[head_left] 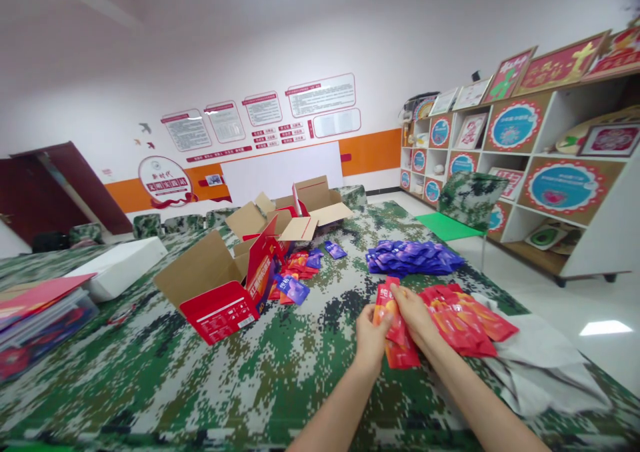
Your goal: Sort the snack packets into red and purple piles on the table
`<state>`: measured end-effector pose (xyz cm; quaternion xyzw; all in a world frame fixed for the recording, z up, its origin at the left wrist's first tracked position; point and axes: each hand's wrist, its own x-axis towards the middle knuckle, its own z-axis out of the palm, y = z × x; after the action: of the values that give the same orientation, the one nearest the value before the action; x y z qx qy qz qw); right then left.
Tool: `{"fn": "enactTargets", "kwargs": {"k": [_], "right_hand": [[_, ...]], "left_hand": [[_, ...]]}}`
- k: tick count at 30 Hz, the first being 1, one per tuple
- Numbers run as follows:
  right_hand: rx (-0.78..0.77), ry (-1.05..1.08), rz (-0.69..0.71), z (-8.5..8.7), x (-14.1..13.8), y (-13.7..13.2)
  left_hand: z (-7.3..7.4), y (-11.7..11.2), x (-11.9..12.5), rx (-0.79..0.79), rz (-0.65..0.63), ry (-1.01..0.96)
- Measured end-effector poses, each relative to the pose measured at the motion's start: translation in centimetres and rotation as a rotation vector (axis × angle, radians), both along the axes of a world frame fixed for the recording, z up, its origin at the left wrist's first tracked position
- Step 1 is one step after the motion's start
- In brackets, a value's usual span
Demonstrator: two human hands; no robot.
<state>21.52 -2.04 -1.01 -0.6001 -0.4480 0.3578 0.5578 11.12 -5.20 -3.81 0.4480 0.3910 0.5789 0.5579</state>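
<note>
Both my hands hold a small bundle of red sachets just above the camouflage-covered table. My left hand grips the bundle's left side with fingers curled. My right hand is closed over its top and right side. A spread pile of more red sachets lies immediately to the right of my hands. Farther back is a heap of purple sachets.
An open red-and-cardboard box lies on its side at the left, with mixed red and purple sachets spilling beside it. More open cartons stand behind. White cloth lies at the right edge. Shelving lines the right wall.
</note>
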Motion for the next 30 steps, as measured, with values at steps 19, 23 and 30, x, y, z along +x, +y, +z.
{"fn": "enactTargets", "kwargs": {"k": [19, 23, 30], "right_hand": [[-0.039, 0.206, -0.020, -1.7, 0.0, 0.2], [-0.054, 0.080, -0.065, -1.5, -0.1, -0.3], [0.020, -0.799, -0.162, -0.9, 0.2, -1.1]], "left_hand": [[0.0, -4.3, 0.2, 0.113, -0.014, 0.496], [-1.4, -3.9, 0.3, 0.032, -0.128, 0.406], [-3.3, -4.0, 0.3, -0.102, -0.190, 0.522]]}}
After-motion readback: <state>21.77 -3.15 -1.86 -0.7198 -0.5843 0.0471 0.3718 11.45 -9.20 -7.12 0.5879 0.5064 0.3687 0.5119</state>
